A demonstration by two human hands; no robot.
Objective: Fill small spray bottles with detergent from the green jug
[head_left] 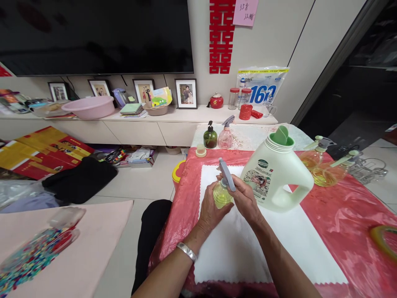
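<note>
My left hand [211, 209] is wrapped round a small clear spray bottle [221, 194] with yellow-green liquid, held over a white cloth [248, 248]. My right hand [245, 198] grips the bottle's grey trigger sprayer head [226, 174] at the neck. A large pale green jug [276, 176] with an open green spout stands just to the right, close to my right hand.
A red plastic cover [350, 223] lies over the table. At the back stand a dark green pump bottle [210, 136], a pink spray bottle [225, 135] and a small lidded jar [201, 150]. Two more yellowish spray bottles [322, 167] lie at right. Tape roll [384, 240] at right edge.
</note>
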